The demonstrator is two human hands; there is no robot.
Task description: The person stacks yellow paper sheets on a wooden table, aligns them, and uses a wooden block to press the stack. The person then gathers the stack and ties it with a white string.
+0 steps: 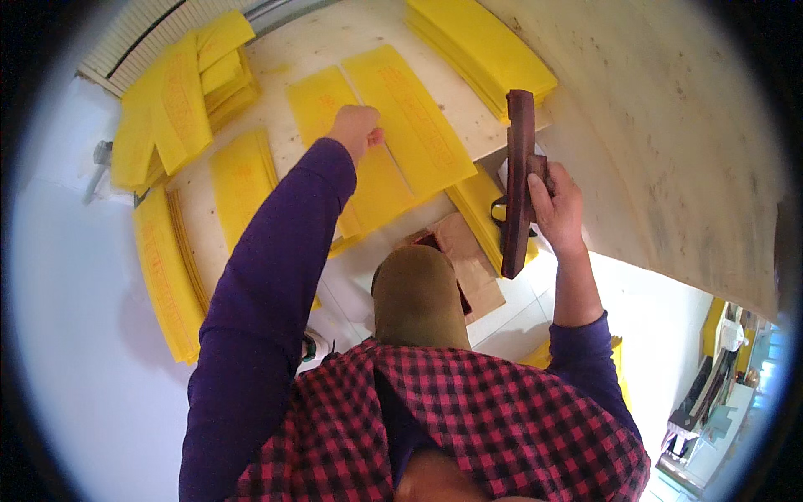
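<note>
My right hand grips the block handle of a long, dark red-brown hand stamp, held upright in the picture beside the table's edge. Fingers curled, my left hand is over two yellow sheets lying side by side on the table, both with red print. Whether it pinches anything is hidden. Below the sheets, partly behind my body, sits a piece of brown cardboard with a dark red-edged opening.
Stacks of yellow sheets lie around the pale wooden table: a tall pile at the far left, another at the far right, more at the near left. A wooden board takes up the right side. Shelving stands lower right.
</note>
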